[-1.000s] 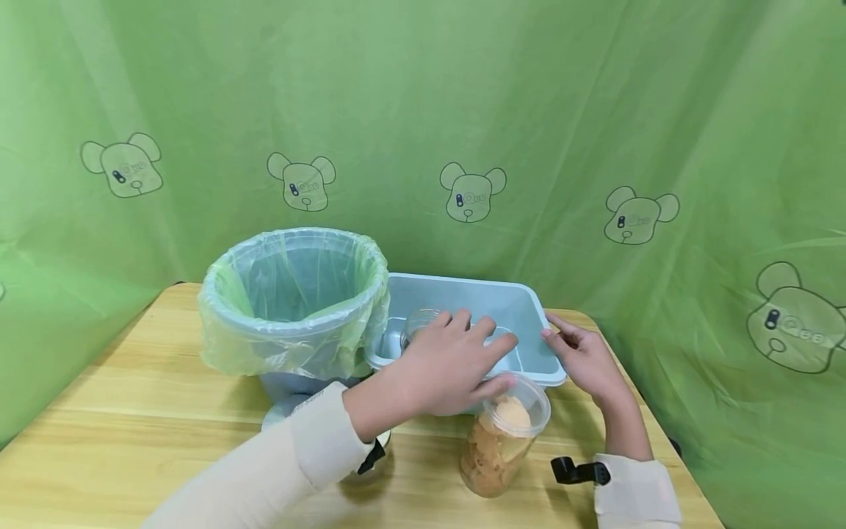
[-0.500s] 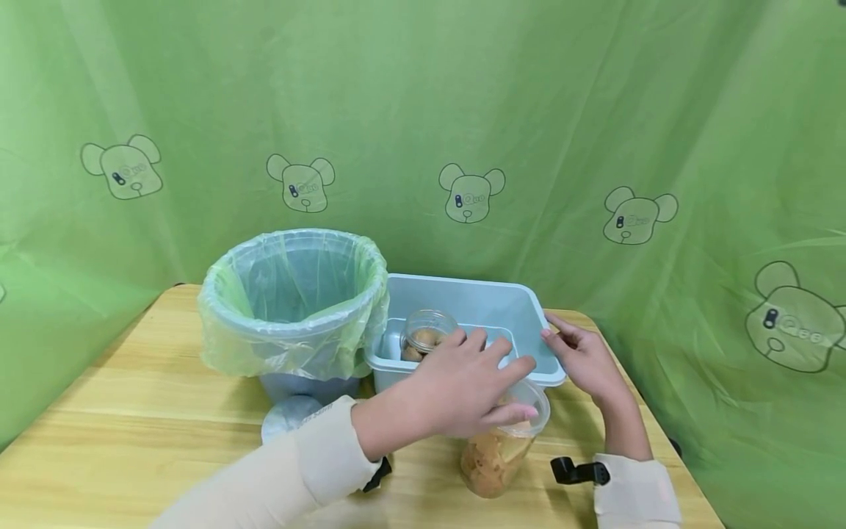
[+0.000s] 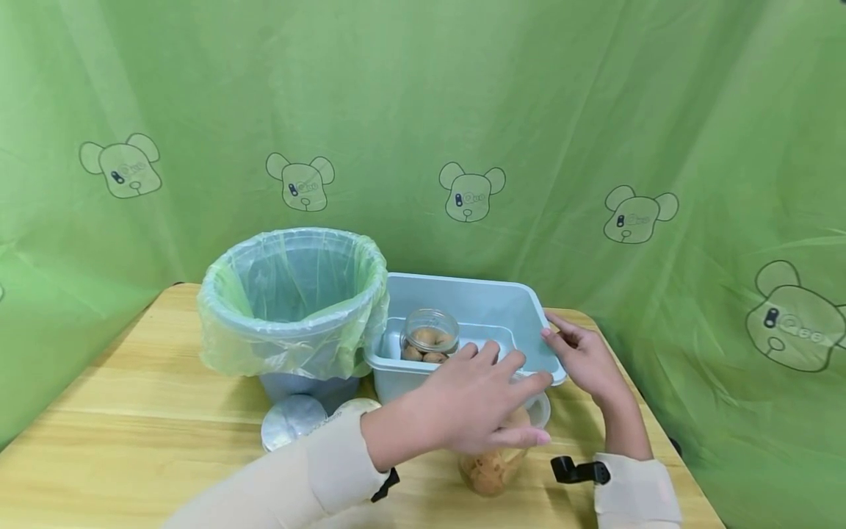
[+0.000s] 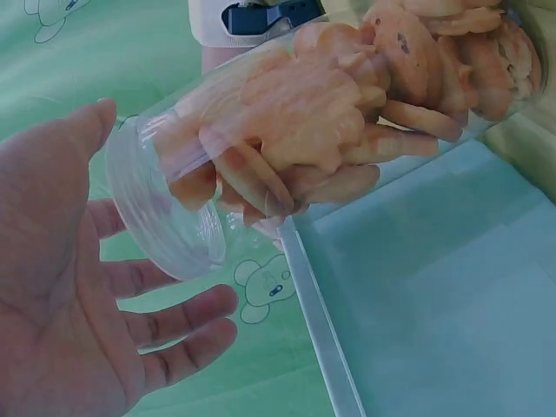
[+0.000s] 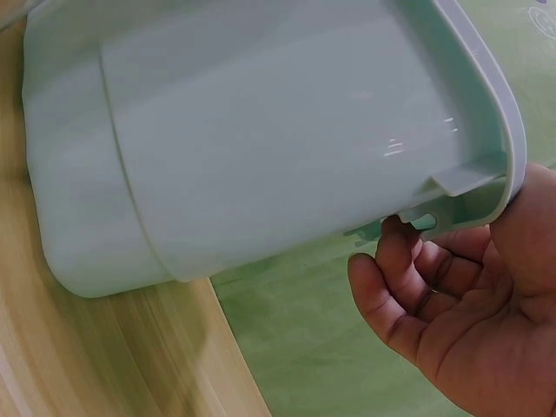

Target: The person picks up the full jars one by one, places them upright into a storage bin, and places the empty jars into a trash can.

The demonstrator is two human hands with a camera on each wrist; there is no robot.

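Note:
My left hand has its fingers spread over the mouth of a clear plastic jar in the head view. Scalloped tan-orange snack pieces fill much of that lidless jar, and the left wrist view has its threaded mouth between thumb and fingers, apart from the palm. At the right end of a pale blue rectangular bin, my right hand holds the rim, its fingers curled under the edge in the right wrist view. Inside the bin, at its left, stands a glass jar with several round brown things.
Left of the bin is a blue round bucket lined with a green plastic bag. Before it lie a silvery round lid and a pale round one, partly behind the left sleeve. A green curtain backs the wooden table.
My left hand has moved back from over the bin toward the right and nearer me, over the plastic jar, uncovering the glass jar. My right hand stays at the rim.

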